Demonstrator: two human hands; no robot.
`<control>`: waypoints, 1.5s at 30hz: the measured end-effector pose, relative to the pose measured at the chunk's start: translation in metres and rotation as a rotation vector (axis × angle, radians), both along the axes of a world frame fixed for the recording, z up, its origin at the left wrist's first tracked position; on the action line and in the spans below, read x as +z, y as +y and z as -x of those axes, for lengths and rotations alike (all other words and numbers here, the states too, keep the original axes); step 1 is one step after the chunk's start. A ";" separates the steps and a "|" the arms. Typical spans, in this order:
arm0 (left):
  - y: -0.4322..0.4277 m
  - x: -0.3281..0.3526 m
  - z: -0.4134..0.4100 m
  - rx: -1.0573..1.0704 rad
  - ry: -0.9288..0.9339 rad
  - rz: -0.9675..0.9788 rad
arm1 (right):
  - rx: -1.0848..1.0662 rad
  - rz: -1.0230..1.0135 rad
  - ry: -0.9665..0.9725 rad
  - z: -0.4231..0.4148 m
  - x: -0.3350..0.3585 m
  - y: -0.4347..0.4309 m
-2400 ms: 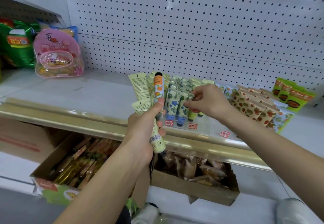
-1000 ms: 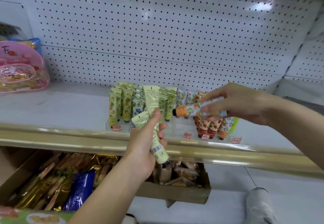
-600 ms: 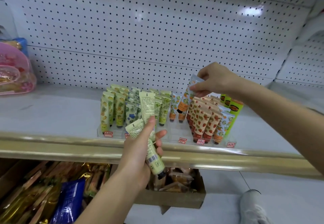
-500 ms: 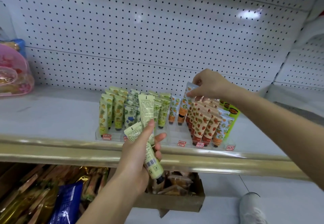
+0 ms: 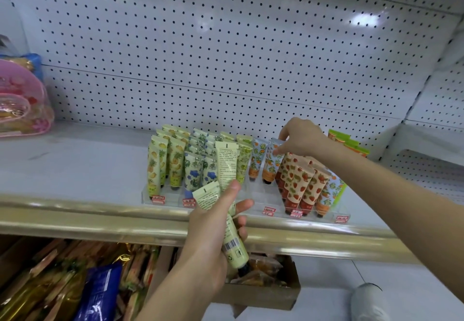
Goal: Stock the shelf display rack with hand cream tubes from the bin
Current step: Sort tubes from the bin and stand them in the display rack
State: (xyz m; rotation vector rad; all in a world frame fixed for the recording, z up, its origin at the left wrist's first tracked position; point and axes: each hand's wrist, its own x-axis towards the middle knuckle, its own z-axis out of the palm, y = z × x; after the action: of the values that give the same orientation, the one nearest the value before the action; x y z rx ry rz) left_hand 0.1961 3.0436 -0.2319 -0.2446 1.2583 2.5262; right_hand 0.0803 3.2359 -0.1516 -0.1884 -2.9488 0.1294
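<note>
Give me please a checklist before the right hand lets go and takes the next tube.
1. Orange tube stands cap down in the rack: ok.
2. Right hand free: not ok, it pinches the orange tube's top.
3. Left hand grips two green tubes: ok.
4. Which row fits the green tubes: cannot tell, only their backs show.
5. Strawberry tubes upright: not ok, they lean.
</note>
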 end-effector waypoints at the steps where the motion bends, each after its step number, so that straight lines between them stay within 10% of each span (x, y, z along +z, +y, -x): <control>1: 0.000 -0.001 0.001 0.001 -0.005 0.001 | -0.001 -0.006 -0.007 0.001 -0.002 0.000; 29: 0.005 -0.005 0.002 -0.071 -0.059 -0.055 | 0.032 0.021 -0.022 0.008 -0.007 0.009; 35: 0.006 -0.003 0.001 -0.173 -0.047 -0.072 | 0.208 0.479 0.198 -0.034 0.027 0.007; 45: 0.012 0.000 -0.009 -0.114 0.031 -0.032 | 0.380 0.766 -0.212 -0.093 0.017 -0.025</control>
State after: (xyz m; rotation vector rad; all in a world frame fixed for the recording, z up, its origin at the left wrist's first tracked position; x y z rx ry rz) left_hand 0.2050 3.0553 -0.2319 -0.1226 1.2072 2.4592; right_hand 0.1731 3.2106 -0.1342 0.2818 -2.9317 1.3561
